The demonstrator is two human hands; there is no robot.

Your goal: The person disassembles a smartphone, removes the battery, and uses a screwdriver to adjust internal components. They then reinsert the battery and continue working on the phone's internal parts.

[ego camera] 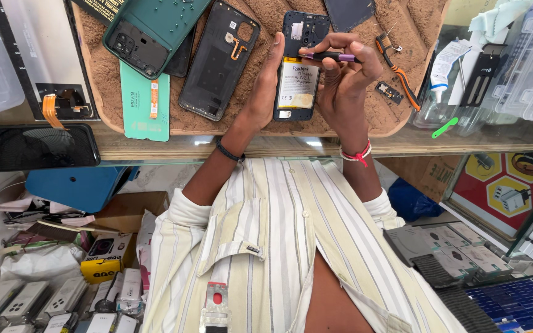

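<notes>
Brown fibrous work mat [103, 86] on the counter carries everything. Opened smartphone [297, 65] lies back-up near the mat's middle, rear cover off, battery with its white label [297, 83] exposed, camera cutout at the far end. Left hand [265, 86] is laid flat along the phone's left edge, fingers straight and together, steadying it; dark band on that wrist. Right hand [343, 77] sits on the phone's right side, thumb and fingers pinched on a slim purple-and-black screwdriver [331, 57], held nearly level with its tip over the phone's upper section just above the battery; red thread on that wrist. Can't tell whether the tip touches a screw. Left of the phone: a black back cover [217, 61] with an orange flex strip, inside face up. Further left, a dark green phone shell [155, 28] with tiny screws scattered on it, overlapping a teal panel [145, 102] that hangs over the mat edge. Right of the hand: an orange-and-black cable [402, 77] and a small black component [390, 92], both on the mat. A black phone [32, 147] lies screen-up on the glass counter at far left, well apart. Clear squeeze bottle [436, 92] and a green plastic pry tool [444, 127] sit just off the mat's right edge.
</notes>
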